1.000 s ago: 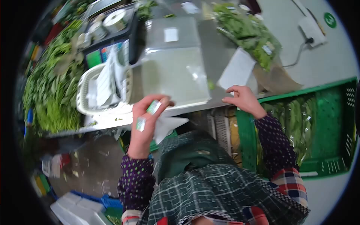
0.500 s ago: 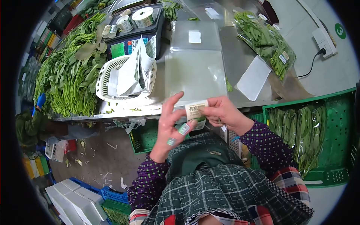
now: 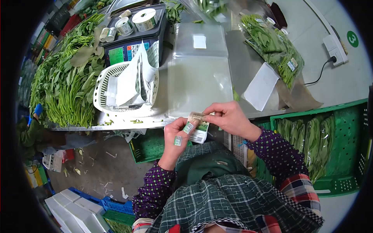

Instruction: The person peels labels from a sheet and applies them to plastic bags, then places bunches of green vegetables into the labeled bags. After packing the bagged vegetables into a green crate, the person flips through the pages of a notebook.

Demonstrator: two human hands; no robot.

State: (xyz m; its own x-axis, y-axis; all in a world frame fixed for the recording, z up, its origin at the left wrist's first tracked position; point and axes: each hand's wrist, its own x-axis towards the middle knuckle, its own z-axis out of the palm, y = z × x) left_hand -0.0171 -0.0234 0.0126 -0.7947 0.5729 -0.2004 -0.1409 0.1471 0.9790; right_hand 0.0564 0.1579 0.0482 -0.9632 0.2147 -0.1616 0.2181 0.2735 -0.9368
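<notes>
My left hand [image 3: 175, 140] is closed around a strip of printed green-and-white labels [image 3: 200, 134], its thumb pressing on the top. Two small stickers are stuck on this hand, one on the thumb and one near its base. From the right, my right hand [image 3: 231, 119] pinches the upper edge of the labels with thumb and fingertips; what exactly lies in the pinch is partly hidden. Both hands are just off the table's front edge, in front of a stack of clear plastic bags [image 3: 200, 85]. A white paper slip [image 3: 199, 42] lies on the bags.
A white basket [image 3: 99, 93] holding papers stands left of the bags, before a scale [image 3: 116, 55] carrying label rolls [image 3: 144, 19]. Loose leafy greens [image 3: 70, 89] lie far left. Bagged greens [image 3: 272, 46] are at right, above a green crate [image 3: 349, 143]. A co-worker's blue glove [image 3: 38, 109] shows at left.
My left fingers, spread earlier, have folded in around the labels. Both hands have come slightly lower, and the labels now tilt downward. A blurred bag of greens has appeared at the top.
</notes>
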